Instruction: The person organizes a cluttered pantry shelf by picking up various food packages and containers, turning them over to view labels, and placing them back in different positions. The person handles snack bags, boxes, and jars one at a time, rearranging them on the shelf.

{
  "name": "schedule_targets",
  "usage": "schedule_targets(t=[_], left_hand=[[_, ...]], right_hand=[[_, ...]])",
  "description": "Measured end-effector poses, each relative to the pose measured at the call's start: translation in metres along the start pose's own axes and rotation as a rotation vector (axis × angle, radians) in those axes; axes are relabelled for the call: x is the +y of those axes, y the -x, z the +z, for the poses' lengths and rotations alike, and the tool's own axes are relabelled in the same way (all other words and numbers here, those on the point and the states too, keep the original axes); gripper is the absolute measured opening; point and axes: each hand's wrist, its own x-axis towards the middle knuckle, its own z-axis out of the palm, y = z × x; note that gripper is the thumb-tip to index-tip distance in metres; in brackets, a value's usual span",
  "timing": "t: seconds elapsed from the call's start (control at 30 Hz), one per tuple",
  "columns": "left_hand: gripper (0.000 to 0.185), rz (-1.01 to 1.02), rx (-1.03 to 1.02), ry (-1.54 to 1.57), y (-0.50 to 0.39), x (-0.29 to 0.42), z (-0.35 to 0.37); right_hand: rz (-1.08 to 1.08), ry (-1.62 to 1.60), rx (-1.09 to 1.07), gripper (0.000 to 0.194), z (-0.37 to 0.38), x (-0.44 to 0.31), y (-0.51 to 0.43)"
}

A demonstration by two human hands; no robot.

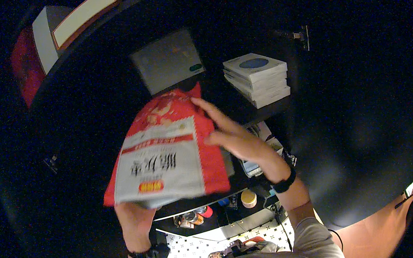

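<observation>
A red and white printed packaging bag (162, 161) is raised before me, its lettering upside down. My left hand (135, 211) holds it at the lower left edge, and the bag hides the fingers. Against the bag's right side lie the spread index finger and thumb of my right hand (224, 130); I cannot tell whether they grip it. Behind the bag's top is a flat pale panel or box (169, 62) with a small green mark. Black bands circle both wrists.
White flat boxes (254, 77) are stacked at the back right. Below my right forearm sit packaged items (251, 168). Lower down are a cream-lidded jar (248, 199) and several small bottles (194, 217), above a patterned tiled floor (182, 248). A white-and-red box (44, 40) stands far left.
</observation>
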Motion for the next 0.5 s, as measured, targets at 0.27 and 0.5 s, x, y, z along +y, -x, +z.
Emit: schedule_targets(t=[0.27,0.5], left_hand=[[0.058,0.353,0.153,-0.249,0.125,0.018,-0.098],[0.06,0.207,0.554,-0.211,0.198,-0.005,-0.182]], right_hand=[[-0.251,0.222,-0.206,0.082,0.114,0.024,0.044],[-0.069,0.135,-0.3,0.078,0.201,0.104,0.056]])
